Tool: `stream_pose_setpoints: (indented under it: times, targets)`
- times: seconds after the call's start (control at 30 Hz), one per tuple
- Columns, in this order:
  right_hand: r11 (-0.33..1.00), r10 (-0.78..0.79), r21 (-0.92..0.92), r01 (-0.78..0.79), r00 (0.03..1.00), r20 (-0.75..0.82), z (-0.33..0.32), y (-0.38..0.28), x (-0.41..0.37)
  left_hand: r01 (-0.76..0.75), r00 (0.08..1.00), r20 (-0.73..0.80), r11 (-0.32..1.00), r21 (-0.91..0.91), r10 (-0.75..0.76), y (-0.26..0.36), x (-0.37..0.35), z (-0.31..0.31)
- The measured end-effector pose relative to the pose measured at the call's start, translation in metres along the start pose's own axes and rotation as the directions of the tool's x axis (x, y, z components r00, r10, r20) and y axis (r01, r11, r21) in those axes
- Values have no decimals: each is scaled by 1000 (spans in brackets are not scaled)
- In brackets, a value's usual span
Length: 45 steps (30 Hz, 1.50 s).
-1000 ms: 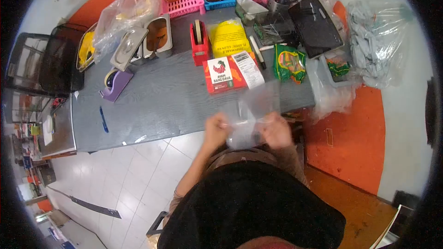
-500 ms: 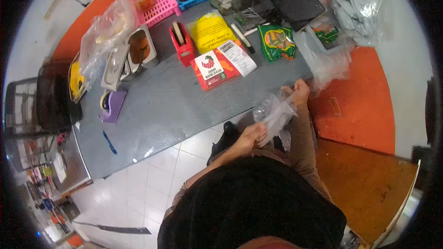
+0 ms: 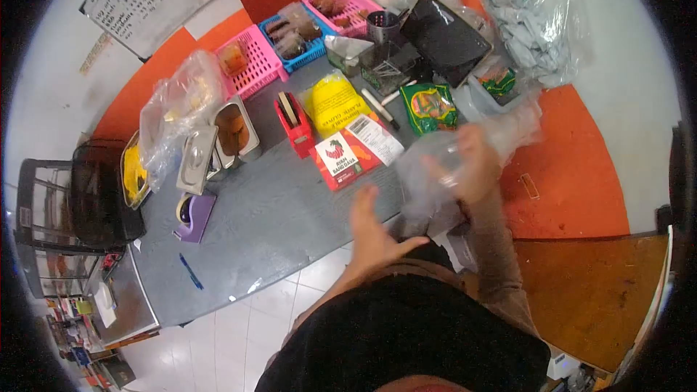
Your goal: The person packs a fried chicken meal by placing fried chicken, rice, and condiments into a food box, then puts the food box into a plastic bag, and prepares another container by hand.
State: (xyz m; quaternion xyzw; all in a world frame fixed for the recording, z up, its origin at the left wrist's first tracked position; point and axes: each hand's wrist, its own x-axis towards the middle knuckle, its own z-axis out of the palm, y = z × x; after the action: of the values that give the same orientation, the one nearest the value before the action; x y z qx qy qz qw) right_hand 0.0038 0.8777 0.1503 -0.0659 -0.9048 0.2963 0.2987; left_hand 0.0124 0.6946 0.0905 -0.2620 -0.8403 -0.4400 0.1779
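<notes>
A clear plastic bag (image 3: 421, 185) hangs from my right hand (image 3: 478, 167), which is blurred but closed on it. The bag looks opened out and hangs over the table's front edge. My left hand (image 3: 372, 236) is off the bag, fingers spread and thumb out, with nothing in it. Just beyond that hand lies a red food box (image 3: 345, 167) with a white label and a printed receipt (image 3: 374, 140) on top. Behind the box is a yellow pack of disposable plastic gloves (image 3: 335, 104). A green packet (image 3: 428, 109) lies beyond the bag.
Tape dispensers, one red (image 3: 293, 127) and one purple (image 3: 194, 219), stand on the grey table (image 3: 254, 247). A blue pen (image 3: 191, 271) lies near its front edge. Metal food pans (image 3: 234, 131), pink (image 3: 250, 65) and blue baskets (image 3: 298, 36) and a black tablet (image 3: 446, 38) line the back.
My left hand has let go of the bag and opened, moving up and left. My right hand has shifted with the bag, which has spread out. The view has tilted up.
</notes>
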Motion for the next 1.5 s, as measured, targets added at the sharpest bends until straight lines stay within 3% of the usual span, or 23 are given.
stream_pose_setpoints:
  times: [0.03,0.1,0.2,0.27,0.3,0.33,0.4,0.47,0.53,0.57,0.7,0.87,0.93,0.97,1.03,1.07,1.1,1.13,1.2,1.23,1.27,1.33,1.5]
  targets:
    - [999,-39,40,36,997,67,9,-21,-2,-5,1000,-4,1000,-6,5,5,5,15]
    - [870,-388,-333,363,922,-8,20,-52,-2,318,943,200,541,-779,-267,3,11,47]
    - [650,-753,-121,750,657,29,38,-34,-43,610,749,482,187,-770,-456,-54,-4,57]
    - [588,-809,132,798,582,83,48,-10,-55,617,447,788,-491,-614,-423,-51,0,22]
    - [851,-511,339,400,780,362,67,15,-62,579,513,812,-587,-566,-277,-63,-14,12]
    - [923,-168,365,-118,730,662,79,37,-66,546,576,807,-674,-498,-129,-75,-28,2]
    - [985,-115,171,-26,639,760,75,82,-70,443,357,924,-846,-296,-136,-77,-35,-31]
    - [995,-38,-16,94,548,836,72,96,-69,627,463,857,-601,-497,-225,-110,-60,-52]
    - [990,144,-137,-43,276,950,71,96,-66,864,501,463,392,-316,-731,-106,-52,-73]
    - [991,137,-131,-41,259,956,65,78,-57,871,487,458,378,-313,-744,-93,-44,-78]
    - [918,88,-138,371,146,985,75,26,-34,206,895,397,978,39,-204,-42,22,-60]
    - [890,-18,-20,455,79,997,92,75,-30,361,487,853,933,1,-189,-95,-15,62]
    - [983,-178,178,35,2,984,44,67,32,333,193,952,928,166,-240,-116,-22,45]
    - [982,-186,186,42,-6,983,49,80,49,341,200,948,924,171,-249,-127,-47,44]
    - [701,-690,565,-434,-212,692,67,105,82,-163,750,659,951,262,-53,-146,-94,54]
    - [637,-674,431,-639,-191,713,68,106,105,-147,756,651,950,274,-71,-141,-86,53]
    - [526,-652,272,-806,-178,737,70,102,129,115,499,792,933,340,-350,-126,-70,47]
    - [615,-585,449,-648,6,811,83,96,159,336,136,842,824,457,-522,-115,-60,44]
    - [798,-276,519,-306,580,766,140,100,195,267,143,831,829,491,-538,-105,-53,46]
    - [853,-414,494,170,797,440,173,103,217,184,155,828,839,511,-539,-101,-50,47]
    - [888,-328,418,193,902,279,209,106,235,200,157,819,830,521,-552,-95,-47,47]
    - [915,-341,309,261,908,243,247,100,264,190,454,739,864,466,-498,-81,-40,42]
    - [970,-239,142,198,888,394,311,140,294,523,312,731,752,401,-607,-73,-16,29]
